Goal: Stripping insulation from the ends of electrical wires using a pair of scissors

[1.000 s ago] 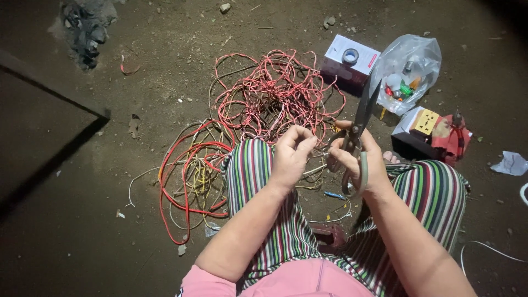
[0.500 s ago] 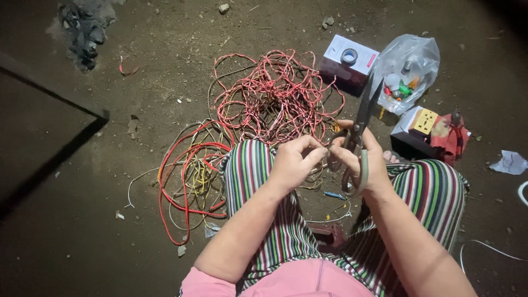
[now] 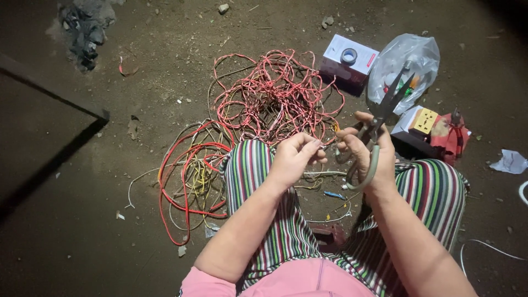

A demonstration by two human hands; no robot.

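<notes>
My right hand [image 3: 367, 157] grips a pair of grey-handled scissors [image 3: 378, 124], its blades parted and pointing up to the right. My left hand [image 3: 294, 159] is closed, pinching a thin wire [image 3: 328, 145] that runs across to my right hand's fingers. Both hands hover between my knees, which are in striped trousers [image 3: 250, 170]. Just beyond them a big tangle of red and pale wires [image 3: 275, 96] lies on the dirt floor. A looser bundle of red, yellow and white wires [image 3: 190, 176] lies left of my left knee.
A white and dark red box with a roll of tape [image 3: 348, 56] sits behind the tangle. A clear plastic bag [image 3: 404, 63] holds small coloured parts. A yellow socket on a box [image 3: 423, 121] and red-handled pliers [image 3: 454, 129] lie at right. A dark slab [image 3: 38, 132] lies left.
My left hand came down and closed in on my right hand, bringing the wire end to it. The scissors tilted slightly right with the blades opening.
</notes>
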